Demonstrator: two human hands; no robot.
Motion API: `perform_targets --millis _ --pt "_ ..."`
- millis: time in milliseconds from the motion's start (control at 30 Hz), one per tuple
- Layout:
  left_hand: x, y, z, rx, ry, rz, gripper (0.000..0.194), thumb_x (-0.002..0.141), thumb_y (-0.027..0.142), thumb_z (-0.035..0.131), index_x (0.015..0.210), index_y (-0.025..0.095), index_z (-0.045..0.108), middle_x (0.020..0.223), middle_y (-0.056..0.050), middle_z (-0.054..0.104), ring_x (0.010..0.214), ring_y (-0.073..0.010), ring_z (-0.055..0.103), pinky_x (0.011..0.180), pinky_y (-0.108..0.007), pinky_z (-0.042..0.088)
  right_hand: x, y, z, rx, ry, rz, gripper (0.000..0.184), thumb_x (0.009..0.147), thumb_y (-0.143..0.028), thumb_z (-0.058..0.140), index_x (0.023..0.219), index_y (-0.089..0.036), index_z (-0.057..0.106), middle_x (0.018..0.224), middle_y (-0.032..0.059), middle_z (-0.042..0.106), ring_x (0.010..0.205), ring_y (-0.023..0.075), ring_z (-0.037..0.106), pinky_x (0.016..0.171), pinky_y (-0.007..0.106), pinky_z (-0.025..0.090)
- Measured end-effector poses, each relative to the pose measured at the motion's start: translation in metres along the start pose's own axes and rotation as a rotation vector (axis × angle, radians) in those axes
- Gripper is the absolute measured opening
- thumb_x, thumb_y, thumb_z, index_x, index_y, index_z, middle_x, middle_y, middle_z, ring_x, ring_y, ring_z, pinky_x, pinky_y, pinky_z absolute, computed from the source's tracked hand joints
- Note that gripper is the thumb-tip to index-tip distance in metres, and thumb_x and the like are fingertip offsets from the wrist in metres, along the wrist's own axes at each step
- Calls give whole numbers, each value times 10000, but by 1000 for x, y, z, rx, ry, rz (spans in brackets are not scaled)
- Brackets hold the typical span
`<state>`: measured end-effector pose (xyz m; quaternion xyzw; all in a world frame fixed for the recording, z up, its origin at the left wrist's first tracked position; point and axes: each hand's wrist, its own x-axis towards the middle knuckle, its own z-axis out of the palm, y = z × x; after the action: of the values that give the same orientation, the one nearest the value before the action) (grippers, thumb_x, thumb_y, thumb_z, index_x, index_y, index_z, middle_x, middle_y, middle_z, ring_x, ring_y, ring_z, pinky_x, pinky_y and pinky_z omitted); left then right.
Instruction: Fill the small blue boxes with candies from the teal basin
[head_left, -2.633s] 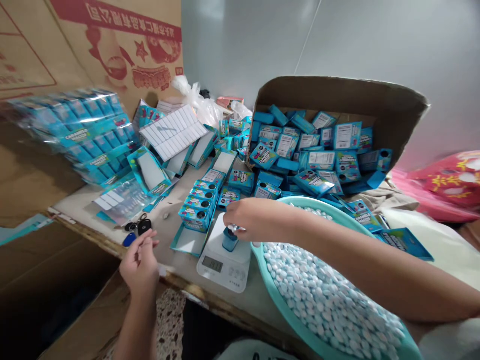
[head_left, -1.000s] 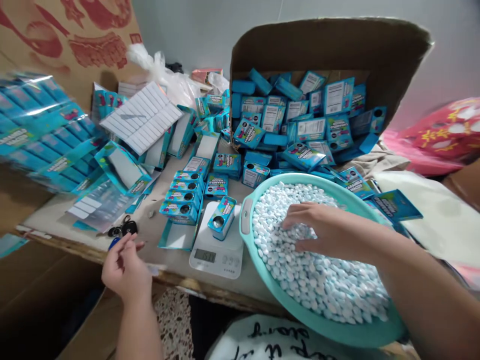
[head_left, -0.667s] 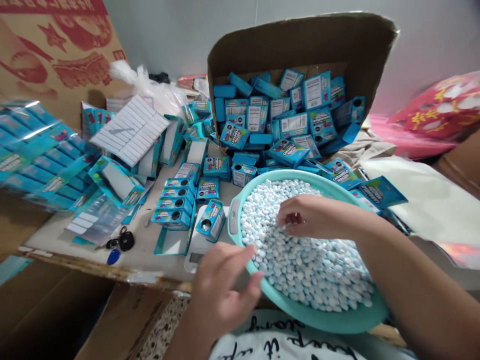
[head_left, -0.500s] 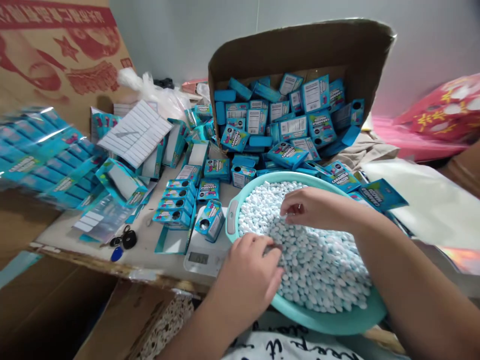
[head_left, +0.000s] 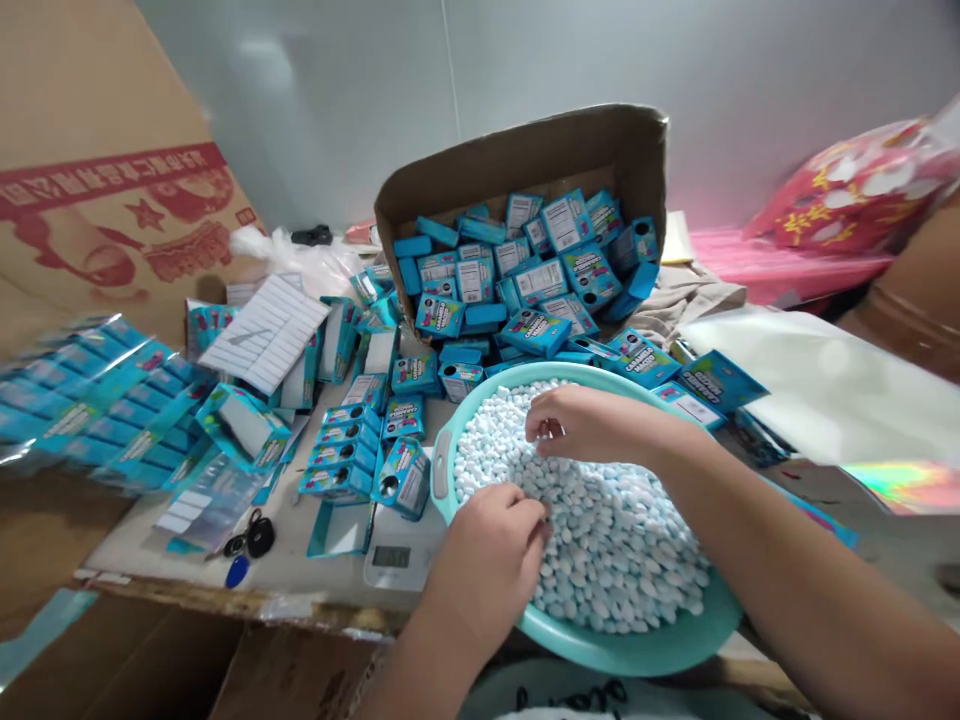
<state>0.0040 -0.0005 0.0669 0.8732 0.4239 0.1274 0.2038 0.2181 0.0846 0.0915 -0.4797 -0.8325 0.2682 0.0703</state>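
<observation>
A turquoise basin (head_left: 637, 655) full of small white and pale blue candies (head_left: 622, 560) sits in front of me. Over its left side my left hand (head_left: 487, 550) is closed, its fingertips curled down at the candies. My right hand (head_left: 570, 425) reaches across the basin with fingers curled toward the thumb, just above the candies. What either hand holds, if anything, is hidden. Left of the basin, a small blue candy box (head_left: 403, 478) rests on a digital scale (head_left: 397, 565). Beside it, several such boxes (head_left: 341, 465) stand in a row at an open blue tray (head_left: 337, 528).
Behind the basin, a cardboard carton (head_left: 525, 150) lies on its side, full of blue boxes. Wrapped packs (head_left: 97, 400), a white lined sheet (head_left: 262, 335) and keys (head_left: 259, 535) are at left. A white sheet (head_left: 810, 385) and a red patterned bag (head_left: 847, 190) are at right.
The view has tilted up and shifted slightly. My left hand's fingers have drawn closer together at the candies. My right hand stays curled over the basin.
</observation>
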Motion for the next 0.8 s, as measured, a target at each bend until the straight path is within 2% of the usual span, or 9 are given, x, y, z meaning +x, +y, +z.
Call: perform_targets --millis 200,400,567,800 --pt "7 6 -3 136 -93 102 156 972 155 532 1015 212 671 978 -50 657 923 -225 628 746 -338 484 -3 4 1 -12 -82 48 109 842 -158 739 932 -212 770 948 17 729 829 193 649 674 269 416" --pt "11 24 8 265 -131 54 346 882 49 498 1183 159 628 1037 -111 647 959 -286 619 786 -411 530 -3 5 2 -5 -121 53 123 828 -154 727 929 -211 767 947 15 725 810 189 643 668 269 412" --pt "13 26 13 247 -44 114 334 854 114 536 1175 150 622 1012 -116 624 946 -297 600 788 -437 533 -3 1 2 -44 -137 44 108 837 -137 712 915 -198 755 949 21 719 822 189 638 689 265 427" --pt "12 15 13 235 39 179 133 869 188 584 978 199 659 937 -71 639 898 -257 601 768 -416 474 -1 1 3 -53 -139 49 88 858 -157 701 924 -189 750 954 21 726 840 194 640 705 273 440"
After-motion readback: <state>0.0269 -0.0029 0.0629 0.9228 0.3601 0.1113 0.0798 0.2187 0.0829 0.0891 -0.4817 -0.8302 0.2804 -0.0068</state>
